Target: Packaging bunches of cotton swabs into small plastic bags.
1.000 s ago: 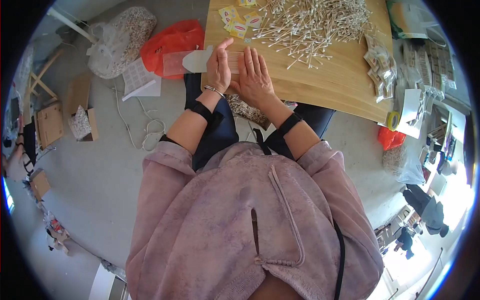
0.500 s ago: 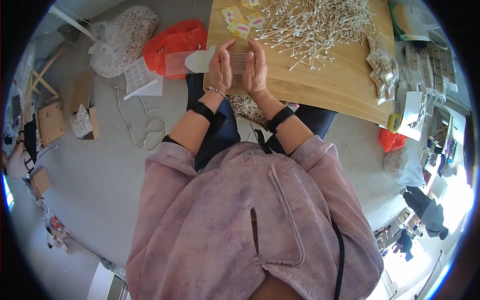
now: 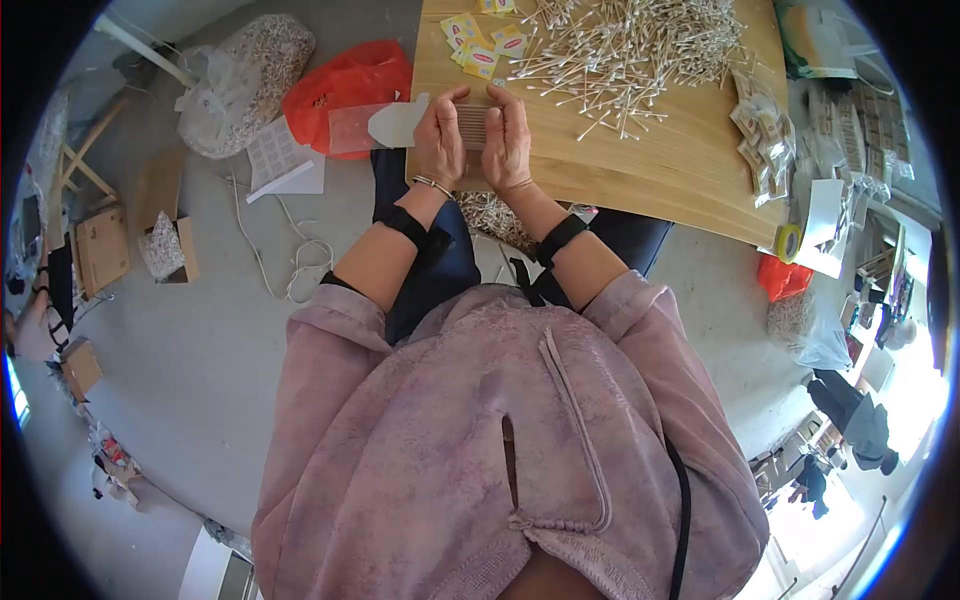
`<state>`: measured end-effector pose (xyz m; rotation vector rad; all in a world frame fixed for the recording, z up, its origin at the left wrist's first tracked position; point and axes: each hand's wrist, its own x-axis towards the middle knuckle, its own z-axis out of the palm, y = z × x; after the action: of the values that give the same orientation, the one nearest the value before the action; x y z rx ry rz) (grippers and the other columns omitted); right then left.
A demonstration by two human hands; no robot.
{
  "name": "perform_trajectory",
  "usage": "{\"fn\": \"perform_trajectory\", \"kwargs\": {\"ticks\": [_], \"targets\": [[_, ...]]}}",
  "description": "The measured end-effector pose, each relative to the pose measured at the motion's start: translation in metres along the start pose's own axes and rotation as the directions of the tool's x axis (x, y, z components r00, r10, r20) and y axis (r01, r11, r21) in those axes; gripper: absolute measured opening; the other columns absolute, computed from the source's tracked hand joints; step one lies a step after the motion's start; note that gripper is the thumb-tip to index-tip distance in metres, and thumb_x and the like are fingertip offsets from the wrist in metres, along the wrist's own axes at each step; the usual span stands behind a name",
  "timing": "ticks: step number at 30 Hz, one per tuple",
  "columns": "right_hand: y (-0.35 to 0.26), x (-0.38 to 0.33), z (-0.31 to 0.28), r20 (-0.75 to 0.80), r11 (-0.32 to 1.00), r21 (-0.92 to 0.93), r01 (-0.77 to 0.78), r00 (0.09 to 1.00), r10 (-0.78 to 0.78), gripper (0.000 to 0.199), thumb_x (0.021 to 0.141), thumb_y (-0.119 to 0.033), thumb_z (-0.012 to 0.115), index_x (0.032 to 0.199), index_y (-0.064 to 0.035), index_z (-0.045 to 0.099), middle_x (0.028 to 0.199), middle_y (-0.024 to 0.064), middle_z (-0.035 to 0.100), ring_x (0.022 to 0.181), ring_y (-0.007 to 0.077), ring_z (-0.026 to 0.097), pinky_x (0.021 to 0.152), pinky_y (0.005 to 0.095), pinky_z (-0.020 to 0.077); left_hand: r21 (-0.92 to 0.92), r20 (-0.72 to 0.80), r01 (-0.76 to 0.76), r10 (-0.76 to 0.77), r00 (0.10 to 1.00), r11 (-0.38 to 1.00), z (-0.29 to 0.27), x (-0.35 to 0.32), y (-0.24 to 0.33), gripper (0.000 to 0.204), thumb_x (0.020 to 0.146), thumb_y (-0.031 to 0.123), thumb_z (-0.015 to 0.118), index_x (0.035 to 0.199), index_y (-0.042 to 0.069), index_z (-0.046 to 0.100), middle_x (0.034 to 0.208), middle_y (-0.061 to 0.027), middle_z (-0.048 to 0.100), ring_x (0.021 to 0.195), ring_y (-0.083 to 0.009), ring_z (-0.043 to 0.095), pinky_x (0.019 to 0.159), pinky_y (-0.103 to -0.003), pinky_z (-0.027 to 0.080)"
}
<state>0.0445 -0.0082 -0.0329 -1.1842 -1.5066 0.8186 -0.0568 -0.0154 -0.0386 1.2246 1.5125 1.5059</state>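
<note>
Loosely curled, both hands (image 3: pixel 440 140) (image 3: pixel 507 142) hold parallel, thin brownish sticks (image 3: pixel 472 126) between them, probably cotton swabs.

Light: moderate, even daylight on the hands (image 3: pixel 507 140). Glare: washed-out white, far lower right of them; smaller bluish flare, far lower left. Distortion: table (image 3: pixel 640 180) edge bowed, dark fisheye corners. Focus: softer outward.

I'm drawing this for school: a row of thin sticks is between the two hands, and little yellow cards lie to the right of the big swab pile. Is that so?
Not quite: the head view shows the yellow cards left of the big swab pile. The row of thin sticks is between the left hand and right hand.
</note>
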Motion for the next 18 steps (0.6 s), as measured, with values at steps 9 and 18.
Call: {"fn": "perform_trajectory", "kwargs": {"ticks": [9, 18], "targets": [[0.011, 0.000, -0.038, 0.303, 0.974, -0.161, 0.160, 0.947, -0.105, 0.050, 0.081, -0.006, 0.055, 0.128, 0.0025, 0.039, 0.141, 0.0241, 0.032, 0.136, 0.0398, 0.022, 0.110, 0.0447, 0.0224, 0.003, -0.041, -0.010, 0.010, 0.999, 1.000, 0.000, 0.000, -0.002, 0.044, 0.099, 0.036, 0.037, 0.104, 0.000, 0.062, 0.099, -0.0103, 0.065, 0.093, -0.0180, 0.059, 0.083, -0.028, 0.044], [0.008, -0.017, -0.029, 0.540, 0.656, -0.638, 0.404, 0.842, 0.007, 0.079, 0.088, -0.047, 0.045, 0.140, 0.0061, 0.021, 0.148, 0.0244, 0.018, 0.140, 0.0348, 0.013, 0.114, 0.0449, 0.0096, 0.014, 0.058, -0.022, 0.021, 0.998, 1.000, -0.001, 0.003, -0.005, 0.050, 0.101, 0.038, 0.029, 0.106, -0.002, 0.058, 0.110, -0.0127, 0.062, 0.108, -0.0218, 0.056, 0.095, -0.031, 0.041]]}}
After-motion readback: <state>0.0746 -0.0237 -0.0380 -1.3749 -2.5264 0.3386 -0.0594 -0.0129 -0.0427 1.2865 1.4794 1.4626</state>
